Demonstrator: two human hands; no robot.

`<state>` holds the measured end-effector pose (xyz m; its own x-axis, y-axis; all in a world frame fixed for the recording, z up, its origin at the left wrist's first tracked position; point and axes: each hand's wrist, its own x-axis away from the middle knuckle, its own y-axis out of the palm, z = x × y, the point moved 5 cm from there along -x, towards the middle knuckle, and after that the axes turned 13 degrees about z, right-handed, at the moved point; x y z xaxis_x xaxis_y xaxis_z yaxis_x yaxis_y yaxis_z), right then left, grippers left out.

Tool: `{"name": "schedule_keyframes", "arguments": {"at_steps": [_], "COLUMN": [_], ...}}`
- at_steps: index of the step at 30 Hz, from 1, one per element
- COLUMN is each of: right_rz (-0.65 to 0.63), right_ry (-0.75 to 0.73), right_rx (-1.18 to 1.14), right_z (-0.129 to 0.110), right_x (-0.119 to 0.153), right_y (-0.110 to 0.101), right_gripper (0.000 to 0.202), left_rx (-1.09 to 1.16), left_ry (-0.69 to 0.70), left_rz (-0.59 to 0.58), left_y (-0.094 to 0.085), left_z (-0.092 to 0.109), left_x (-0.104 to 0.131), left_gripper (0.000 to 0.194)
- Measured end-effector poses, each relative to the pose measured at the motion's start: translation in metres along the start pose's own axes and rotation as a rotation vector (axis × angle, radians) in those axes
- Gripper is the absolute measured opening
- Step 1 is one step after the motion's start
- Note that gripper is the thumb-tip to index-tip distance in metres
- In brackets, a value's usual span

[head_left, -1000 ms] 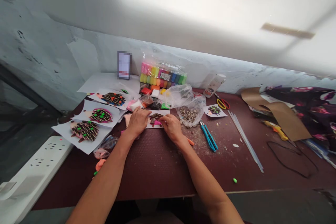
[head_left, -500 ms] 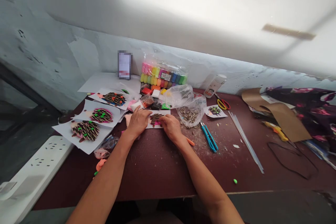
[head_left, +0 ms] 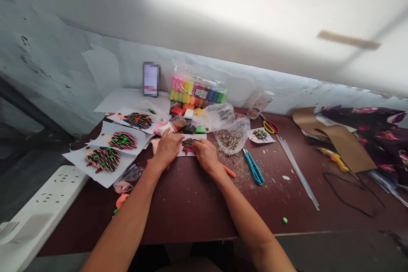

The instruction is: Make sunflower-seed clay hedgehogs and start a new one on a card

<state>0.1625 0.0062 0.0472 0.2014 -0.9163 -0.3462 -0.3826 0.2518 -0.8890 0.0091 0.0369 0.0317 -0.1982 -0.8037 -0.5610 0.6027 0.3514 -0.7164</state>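
Note:
A small white card (head_left: 201, 136) lies on the table, bearing dark striped sunflower seeds (head_left: 189, 144) set in magenta clay. My left hand (head_left: 168, 149) is closed at the card's left edge, its thumb and fingertips on the paper. On the right side, my right hand (head_left: 205, 154) has its fingers pinched together against the seeds; whatever is between the fingertips is hidden. Just right of it, a clear plastic bag (head_left: 239, 129) spills loose sunflower seeds (head_left: 228, 140). An orange stick-like tool (head_left: 228, 171) shows beside my right wrist.
Seed-covered hedgehog pictures (head_left: 103, 159) lie at left beside a white power strip (head_left: 60, 191). Behind are a phone (head_left: 151, 79) and coloured clay packs (head_left: 199, 93). To the right are a blue utility knife (head_left: 254, 167), scissors (head_left: 270, 126), a bottle (head_left: 260, 105), glue sticks (head_left: 299, 174) and a glue gun (head_left: 334, 158).
My right hand has shifted very slightly left over the seeds. My left hand stays at the card's edge, and the view has moved a little.

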Motion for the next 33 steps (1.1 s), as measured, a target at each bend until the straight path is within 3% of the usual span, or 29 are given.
{"name": "schedule_keyframes", "arguments": {"at_steps": [8, 14, 20, 24, 28, 33], "right_rz": [-0.028, -0.043, 0.030, -0.024, -0.106, -0.180], "right_ry": [0.040, 0.107, 0.290, 0.374, 0.373, 0.286], "right_rx": [0.020, 0.057, 0.178, 0.166, 0.107, 0.092], "right_z": [-0.003, -0.002, 0.033, 0.058, 0.069, 0.065], "right_x": [-0.002, -0.001, -0.002, 0.000, 0.002, 0.003], "right_y": [-0.002, -0.018, -0.043, -0.050, -0.051, -0.046], "right_gripper": [0.023, 0.018, 0.020, 0.021, 0.019, 0.014], "left_rx": [-0.010, -0.047, -0.048, -0.056, -0.057, -0.064], "left_ry": [0.002, 0.007, 0.020, 0.012, 0.005, 0.005], "left_rz": [0.004, -0.020, -0.021, -0.034, -0.033, -0.035], "left_y": [-0.001, -0.002, -0.002, -0.003, -0.005, -0.005], "left_z": [0.002, 0.002, 0.003, 0.004, 0.005, 0.006], "left_x": [0.000, 0.000, 0.000, 0.000, -0.001, -0.001], "left_gripper": [0.036, 0.036, 0.038, 0.038, 0.038, 0.038]}}
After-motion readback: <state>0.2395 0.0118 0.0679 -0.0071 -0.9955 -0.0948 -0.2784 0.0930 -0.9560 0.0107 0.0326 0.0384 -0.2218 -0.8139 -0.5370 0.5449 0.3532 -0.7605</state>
